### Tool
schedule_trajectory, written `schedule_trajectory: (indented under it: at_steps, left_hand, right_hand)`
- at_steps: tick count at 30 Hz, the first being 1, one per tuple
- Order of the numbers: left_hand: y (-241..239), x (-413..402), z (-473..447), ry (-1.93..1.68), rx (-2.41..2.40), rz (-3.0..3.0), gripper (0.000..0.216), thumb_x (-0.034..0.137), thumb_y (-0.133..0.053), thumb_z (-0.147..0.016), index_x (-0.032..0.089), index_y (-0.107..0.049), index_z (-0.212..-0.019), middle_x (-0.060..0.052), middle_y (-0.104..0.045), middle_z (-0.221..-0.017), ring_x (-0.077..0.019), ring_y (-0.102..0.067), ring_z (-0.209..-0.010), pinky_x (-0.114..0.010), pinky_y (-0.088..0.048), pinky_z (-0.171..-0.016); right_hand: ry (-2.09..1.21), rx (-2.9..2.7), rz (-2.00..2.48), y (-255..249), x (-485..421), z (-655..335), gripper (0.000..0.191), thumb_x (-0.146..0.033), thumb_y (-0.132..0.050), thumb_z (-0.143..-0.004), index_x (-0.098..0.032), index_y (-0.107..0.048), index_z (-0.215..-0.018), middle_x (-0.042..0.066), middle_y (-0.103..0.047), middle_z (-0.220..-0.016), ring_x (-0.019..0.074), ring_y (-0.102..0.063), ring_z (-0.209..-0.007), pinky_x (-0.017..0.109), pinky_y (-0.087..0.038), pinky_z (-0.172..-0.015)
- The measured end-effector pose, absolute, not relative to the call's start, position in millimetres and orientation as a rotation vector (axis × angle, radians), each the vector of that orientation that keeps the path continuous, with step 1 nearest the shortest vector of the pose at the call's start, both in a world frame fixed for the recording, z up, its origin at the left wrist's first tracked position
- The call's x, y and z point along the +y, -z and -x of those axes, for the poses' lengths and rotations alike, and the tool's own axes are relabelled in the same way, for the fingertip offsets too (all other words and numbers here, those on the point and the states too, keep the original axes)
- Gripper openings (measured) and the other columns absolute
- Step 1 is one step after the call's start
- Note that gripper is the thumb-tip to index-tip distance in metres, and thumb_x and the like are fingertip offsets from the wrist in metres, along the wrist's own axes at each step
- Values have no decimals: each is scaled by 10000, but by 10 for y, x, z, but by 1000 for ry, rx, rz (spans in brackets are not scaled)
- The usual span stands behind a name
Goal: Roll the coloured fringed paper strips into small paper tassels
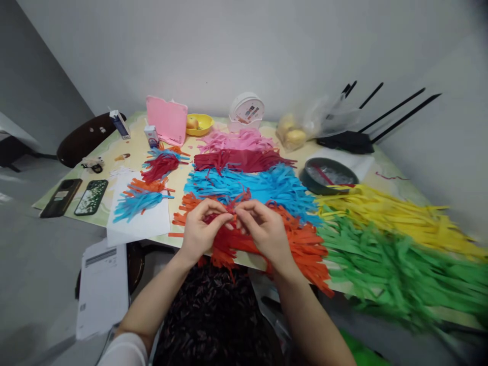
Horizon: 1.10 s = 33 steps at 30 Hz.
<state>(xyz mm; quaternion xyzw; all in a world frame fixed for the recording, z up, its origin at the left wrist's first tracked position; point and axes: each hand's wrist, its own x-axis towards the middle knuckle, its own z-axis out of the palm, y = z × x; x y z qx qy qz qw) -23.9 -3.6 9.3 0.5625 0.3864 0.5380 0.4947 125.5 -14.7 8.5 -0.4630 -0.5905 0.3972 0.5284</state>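
Note:
My left hand (201,227) and my right hand (263,227) meet over the near edge of the table (183,175). Both pinch the same bundle of red and orange paper strips (232,217), fingertips almost touching. A pile of orange fringed paper (305,244) lies under and to the right of my hands. Behind it lie a blue pile (259,184), a dark red pile (238,159) and a pink pile (238,140). Finished tassels in blue (135,204), orange (147,186) and red (162,165) rest at the left, partly on white paper (143,223).
Yellow strips (404,216) and green strips (396,267) spread over the right side. A dark round dish (328,175), two phones (76,197), a pink stand (166,120), a yellow bowl (200,124), a bag of fruit (295,132) and a router (353,140) stand around. Printed papers (102,290) hang below left.

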Motion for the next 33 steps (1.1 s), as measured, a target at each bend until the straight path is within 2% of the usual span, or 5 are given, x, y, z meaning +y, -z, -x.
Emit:
schedule_trajectory:
  at_steps: [5, 10, 13, 24, 33]
  left_hand:
    - [-60, -55, 195, -1330, 862, -1274, 205, 322, -766, -770, 172, -626, -777, 14, -696, -695, -136, -696, -565, -232, -566, -574]
    - [-29, -52, 203, -1335, 966, -1395, 159, 284, -772, -756, 169, -716, -850, -33, -751, -806, -159, -717, -741, -254, -580, -715]
    - [-28, -54, 214, -1346, 1017, -1394, 115, 279, -743, -781, 168, -723, -804, -28, -738, -761, -139, -691, -685, -246, -559, -700]
    - [39, 21, 314, -1222, 809, -1054, 243, 347, -793, -733, 151, -655, -774, 13, -662, -602, -95, -612, -545, -208, -499, -600]
    - [128, -53, 347, -1222, 874, -1034, 289, 389, -780, -735, 152, -662, -851, -13, -693, -679, -126, -652, -592, -247, -531, -628]
  right_hand:
    - [-932, -1322, 1121, -38, -179, -1197, 176, -350, -642, -867, -181, -670, -829, -34, -595, -586, 86, -504, -488, 198, -380, -465]
    - [-885, -1329, 1145, -77, -197, -1243, 143, -315, -688, -838, -180, -714, -801, -40, -593, -548, 83, -497, -471, 204, -375, -465]
    - [-878, -1305, 1154, -102, -210, -1263, 157, -319, -689, -844, -175, -729, -797, -52, -561, -494, 77, -475, -433, 204, -359, -446]
    - [-819, -1184, 1143, -135, -210, -1149, 206, -321, -678, -849, -164, -670, -716, -61, -521, -463, 69, -448, -410, 198, -343, -429]
    - [-710, -1181, 1162, -56, -227, -1013, 216, -335, -673, -862, -182, -657, -711, -60, -510, -475, 82, -446, -410, 218, -353, -435]
